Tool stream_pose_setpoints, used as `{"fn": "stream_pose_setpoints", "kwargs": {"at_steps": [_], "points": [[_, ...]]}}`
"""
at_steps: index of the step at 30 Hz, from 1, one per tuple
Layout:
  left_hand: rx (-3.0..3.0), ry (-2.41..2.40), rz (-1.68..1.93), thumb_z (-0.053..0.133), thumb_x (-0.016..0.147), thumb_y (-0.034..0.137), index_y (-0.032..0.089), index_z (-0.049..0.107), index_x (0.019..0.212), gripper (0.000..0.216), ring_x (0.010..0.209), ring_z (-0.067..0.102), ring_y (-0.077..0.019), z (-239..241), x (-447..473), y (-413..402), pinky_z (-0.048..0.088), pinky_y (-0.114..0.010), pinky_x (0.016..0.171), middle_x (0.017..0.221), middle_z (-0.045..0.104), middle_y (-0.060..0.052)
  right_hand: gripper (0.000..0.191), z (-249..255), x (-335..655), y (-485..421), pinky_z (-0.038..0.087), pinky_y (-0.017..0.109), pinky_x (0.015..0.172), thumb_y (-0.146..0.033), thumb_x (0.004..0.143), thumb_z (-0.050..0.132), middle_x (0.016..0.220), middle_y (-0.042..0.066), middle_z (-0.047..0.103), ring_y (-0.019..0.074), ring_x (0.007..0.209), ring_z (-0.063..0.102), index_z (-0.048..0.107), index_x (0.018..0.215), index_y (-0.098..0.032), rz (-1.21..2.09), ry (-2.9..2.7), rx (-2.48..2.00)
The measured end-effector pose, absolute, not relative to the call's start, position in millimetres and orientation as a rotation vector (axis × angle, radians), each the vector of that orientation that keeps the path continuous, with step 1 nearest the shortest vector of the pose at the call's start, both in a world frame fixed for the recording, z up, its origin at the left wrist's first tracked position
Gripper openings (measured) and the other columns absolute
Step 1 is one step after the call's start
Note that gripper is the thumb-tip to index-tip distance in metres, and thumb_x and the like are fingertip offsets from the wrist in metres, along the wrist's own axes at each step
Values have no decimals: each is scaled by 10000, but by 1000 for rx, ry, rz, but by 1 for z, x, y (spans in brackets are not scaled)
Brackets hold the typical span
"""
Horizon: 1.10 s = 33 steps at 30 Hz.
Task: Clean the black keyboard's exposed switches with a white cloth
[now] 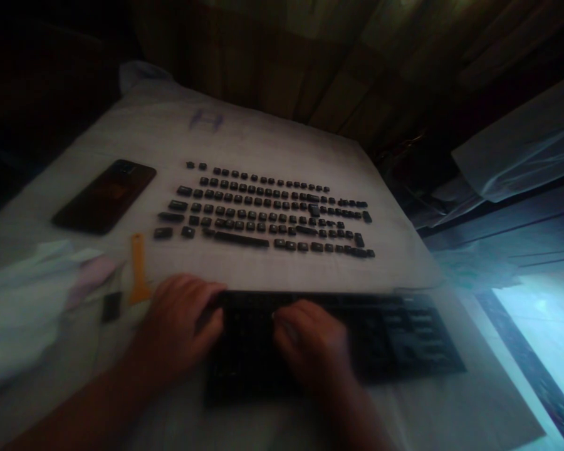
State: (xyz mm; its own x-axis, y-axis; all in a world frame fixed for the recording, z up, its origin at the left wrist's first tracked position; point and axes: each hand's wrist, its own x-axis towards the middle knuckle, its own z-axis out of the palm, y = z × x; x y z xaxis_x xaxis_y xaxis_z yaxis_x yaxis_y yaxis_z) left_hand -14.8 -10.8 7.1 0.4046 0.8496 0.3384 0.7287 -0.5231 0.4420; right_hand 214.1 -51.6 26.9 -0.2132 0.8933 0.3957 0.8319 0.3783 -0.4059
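A black keyboard frame (395,338) lies near the front of a white cloth (272,150). My left hand (181,326) curls over its left end, fingers wrapped on the edge. My right hand (310,344) rests on the middle of the keyboard with fingers bent down, blurred; what they press or pinch I cannot make out. Beyond the keyboard, several loose black keycaps (263,213) lie set out in rows on the cloth.
A dark phone (106,195) lies at the left of the cloth. An orange plastic pry tool (138,269) sits beside my left hand, near a small dark piece (111,307) and crumpled white cloth (23,300). Dark curtains hang behind; bright floor shows at right.
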Motion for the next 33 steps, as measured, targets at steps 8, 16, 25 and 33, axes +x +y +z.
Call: {"fn": "stream_pose_setpoints", "kwargs": {"at_steps": [8, 16, 25, 33], "points": [[2402, 1424, 754, 454, 886, 370, 220, 659, 1007, 280, 874, 633, -268, 6, -14, -11, 490, -471, 841, 884, 710, -59, 177, 26, 215, -50, 483, 247, 565, -94, 805, 552, 663, 19, 658, 159, 599, 624, 683, 736, -191, 179, -2055, -1518], [2397, 1408, 784, 466, 895, 353, 226, 644, 1028, 256, 892, 632, -269, 4, -15, -12, 483, -483, 866, 906, 702, -54, 204, 24, 215, -51, 489, 243, 564, -96, 831, 525, 666, 24, 669, 155, 596, 632, 684, 745, -191, 169, -2049, -1487], [2391, 1406, 817, 470, 903, 346, 237, 625, 1048, 239, 904, 630, -264, 1, -15, -13, 473, -475, 886, 928, 704, -49, 190, 25, 214, -50, 478, 243, 545, -77, 791, 532, 646, 25, 655, 159, 579, 628, 674, 720, -182, 194, -2045, -1493], [2409, 1402, 831, 463, 908, 326, 224, 627, 1053, 242, 907, 623, -272, 0, -15, -14, 470, -477, 874, 931, 694, -60, 207, 22, 214, -51, 493, 244, 575, -95, 839, 517, 670, 34, 667, 159, 602, 633, 679, 743, -181, 180, -2009, -1483]]}}
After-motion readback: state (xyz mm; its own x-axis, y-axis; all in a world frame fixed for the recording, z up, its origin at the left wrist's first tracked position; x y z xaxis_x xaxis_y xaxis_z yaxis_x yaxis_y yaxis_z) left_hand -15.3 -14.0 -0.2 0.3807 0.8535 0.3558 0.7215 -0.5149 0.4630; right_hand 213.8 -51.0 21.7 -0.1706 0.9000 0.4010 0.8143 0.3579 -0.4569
